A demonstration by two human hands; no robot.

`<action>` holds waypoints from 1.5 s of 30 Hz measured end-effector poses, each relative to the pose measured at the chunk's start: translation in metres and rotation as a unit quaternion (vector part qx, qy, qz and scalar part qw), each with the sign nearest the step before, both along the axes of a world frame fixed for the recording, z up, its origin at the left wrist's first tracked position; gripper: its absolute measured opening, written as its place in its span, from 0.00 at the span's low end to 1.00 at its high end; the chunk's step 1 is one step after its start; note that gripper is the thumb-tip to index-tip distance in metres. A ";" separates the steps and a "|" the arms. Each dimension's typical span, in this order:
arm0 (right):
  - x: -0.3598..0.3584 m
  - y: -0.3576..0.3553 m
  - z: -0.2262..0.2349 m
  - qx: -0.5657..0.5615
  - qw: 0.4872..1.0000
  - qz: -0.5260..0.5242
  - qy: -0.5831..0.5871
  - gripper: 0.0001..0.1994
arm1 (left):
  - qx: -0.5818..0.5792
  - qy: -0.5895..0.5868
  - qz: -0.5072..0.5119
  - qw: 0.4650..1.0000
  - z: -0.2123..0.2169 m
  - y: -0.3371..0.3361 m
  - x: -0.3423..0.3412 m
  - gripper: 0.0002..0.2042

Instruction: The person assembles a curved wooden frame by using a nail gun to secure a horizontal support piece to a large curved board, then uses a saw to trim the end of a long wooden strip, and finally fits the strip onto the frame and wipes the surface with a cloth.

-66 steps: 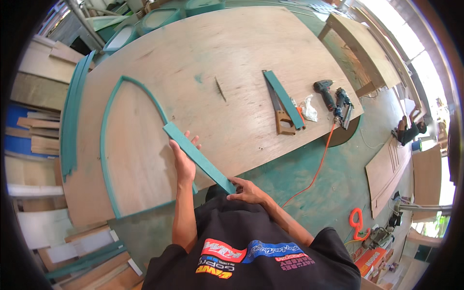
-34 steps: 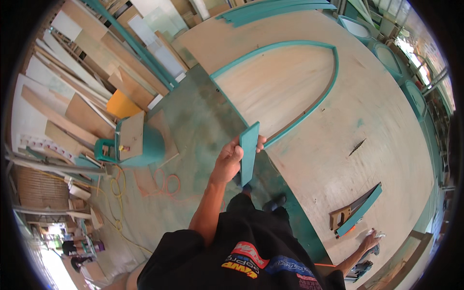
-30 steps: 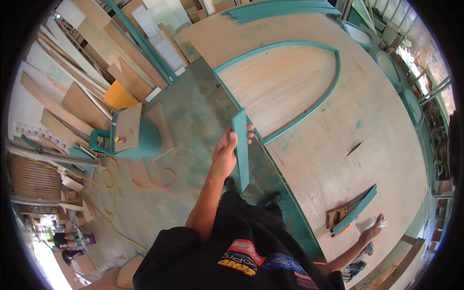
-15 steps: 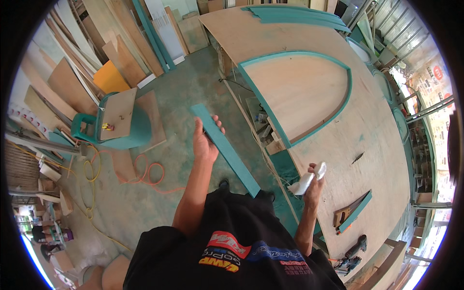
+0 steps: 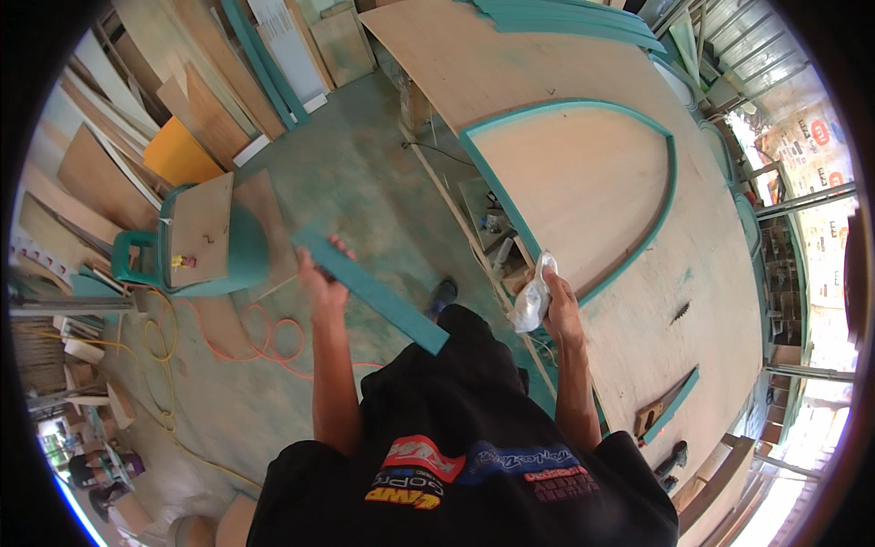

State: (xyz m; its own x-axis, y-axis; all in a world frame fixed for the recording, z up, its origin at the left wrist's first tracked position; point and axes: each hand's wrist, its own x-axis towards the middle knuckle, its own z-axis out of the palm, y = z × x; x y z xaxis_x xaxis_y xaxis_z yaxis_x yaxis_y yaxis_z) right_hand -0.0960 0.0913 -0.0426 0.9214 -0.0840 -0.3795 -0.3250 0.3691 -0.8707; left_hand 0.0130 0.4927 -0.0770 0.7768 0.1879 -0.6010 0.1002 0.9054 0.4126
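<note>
My left hand (image 5: 324,281) is closed round a flat teal wooden strip (image 5: 375,294), which slants from upper left down towards my lap. In my right hand (image 5: 563,317) is a crumpled white cloth (image 5: 532,301), gripped beside the near edge of the worktable. An arch-shaped teal frame (image 5: 497,191) lies on the plywood tabletop (image 5: 702,255), just beyond the right hand. The hand hides part of the frame's lower corner.
A handsaw (image 5: 652,417) with a teal strip lies at the table's right, near a dark power tool (image 5: 673,467) and a spiral bit (image 5: 680,314). More teal strips (image 5: 565,25) lie at the far end. Left stand a teal bin (image 5: 244,242) and an orange hose (image 5: 292,339).
The left hand and teal strip have moved left and down. The right hand has moved forward and left with the cloth, closer to the frame. A foot now shows farther forward.
</note>
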 end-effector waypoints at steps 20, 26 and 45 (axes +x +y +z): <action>0.201 0.082 -0.064 0.186 0.975 -0.010 0.120 0.28 | 0.487 -0.029 -0.378 0.787 -0.023 0.016 0.400 0.24; 0.201 0.192 -0.050 -0.126 0.952 -0.209 0.186 0.30 | 0.569 -0.276 -0.550 0.545 -0.013 -0.135 0.533 0.25; 0.152 0.295 -0.108 -0.053 0.696 -0.700 0.151 0.28 | 0.832 -0.426 -0.349 0.062 -0.107 -0.331 0.497 0.26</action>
